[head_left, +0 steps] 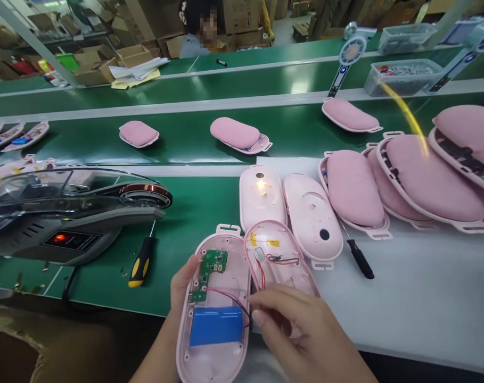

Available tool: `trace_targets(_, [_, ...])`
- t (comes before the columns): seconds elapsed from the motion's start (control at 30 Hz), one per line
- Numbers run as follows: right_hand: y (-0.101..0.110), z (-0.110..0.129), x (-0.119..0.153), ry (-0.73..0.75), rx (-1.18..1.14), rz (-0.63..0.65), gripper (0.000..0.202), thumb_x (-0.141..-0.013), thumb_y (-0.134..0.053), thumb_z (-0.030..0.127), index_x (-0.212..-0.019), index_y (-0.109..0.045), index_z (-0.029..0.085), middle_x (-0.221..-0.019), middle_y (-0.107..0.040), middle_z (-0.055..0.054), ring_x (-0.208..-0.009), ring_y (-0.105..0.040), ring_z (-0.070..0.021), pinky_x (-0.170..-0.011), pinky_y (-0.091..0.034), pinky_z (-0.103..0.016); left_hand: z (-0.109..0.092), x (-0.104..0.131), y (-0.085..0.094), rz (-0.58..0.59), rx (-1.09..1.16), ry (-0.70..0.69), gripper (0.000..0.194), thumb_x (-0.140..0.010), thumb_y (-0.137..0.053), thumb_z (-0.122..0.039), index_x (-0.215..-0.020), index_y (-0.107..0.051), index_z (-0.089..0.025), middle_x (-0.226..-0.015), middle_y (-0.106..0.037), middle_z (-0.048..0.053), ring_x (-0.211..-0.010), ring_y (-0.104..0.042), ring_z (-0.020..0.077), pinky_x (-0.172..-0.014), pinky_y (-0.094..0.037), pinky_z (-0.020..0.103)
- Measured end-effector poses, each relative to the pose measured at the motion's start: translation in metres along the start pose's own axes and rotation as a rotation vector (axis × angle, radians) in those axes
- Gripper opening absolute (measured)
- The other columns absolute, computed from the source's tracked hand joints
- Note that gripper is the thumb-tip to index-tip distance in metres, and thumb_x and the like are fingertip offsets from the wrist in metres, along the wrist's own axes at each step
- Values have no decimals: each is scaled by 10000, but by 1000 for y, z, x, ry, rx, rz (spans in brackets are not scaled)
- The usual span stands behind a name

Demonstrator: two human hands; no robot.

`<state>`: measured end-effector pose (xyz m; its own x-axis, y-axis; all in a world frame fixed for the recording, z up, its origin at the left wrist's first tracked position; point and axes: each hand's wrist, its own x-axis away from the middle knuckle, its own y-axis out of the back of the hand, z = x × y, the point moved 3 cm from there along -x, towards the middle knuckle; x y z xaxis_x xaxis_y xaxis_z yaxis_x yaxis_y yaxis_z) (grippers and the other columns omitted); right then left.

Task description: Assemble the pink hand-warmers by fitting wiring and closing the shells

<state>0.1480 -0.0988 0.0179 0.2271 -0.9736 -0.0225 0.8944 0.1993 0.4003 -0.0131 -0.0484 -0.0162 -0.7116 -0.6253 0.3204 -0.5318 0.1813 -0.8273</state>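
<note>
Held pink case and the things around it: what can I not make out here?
Head view:
pink case in the left hand: bottom end cut off by lower edge
second shell: lower part behind the right hand
circuit board: markings too small
machine: left end cut off by left edge
front plastic box: contents blurred

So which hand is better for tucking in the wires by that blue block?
Probably the right hand: its fingertips are close to the wires, at the edge of the pink shell. The left hand looks busy holding that shell from the other side.
</note>
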Motion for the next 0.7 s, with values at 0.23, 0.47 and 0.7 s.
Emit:
trace_targets(0.23, [8,14,-17,149,160,-94,184,-895,-502,158,-840,-664,226,-786,-658,-1,-676,-627,-135,-585,-511,-238,2,-4,-8,-88,-36,-62,674,-763,-562,-602,-1238,-573,-124,-1075,-700,147,-1008,-644,365,-920,-446,510])
trace_targets(0.47, [7,20,-42,-101,323,64,181,-891,-500,194,-714,-528,215,-666,-655,24,-556,-577,-146,-484,-351,-237,0,9,-1,-118,89,-25,492,-827,-581,-428,-1173,-634,-82,-1039,-716,159,-1000,-656,349,-938,-441,462])
trace_targets(0.7, [6,24,-52,-268,-16,235,217,-900,-434,246,-763,-603,254,-620,-622,38,-560,-574,-130,-506,-392,-222,-4,10,10,-179,-63,-86,452,-817,-631,-357,-1159,-649,-61,-971,-742,150,-982,-676,336,-948,-455,455])
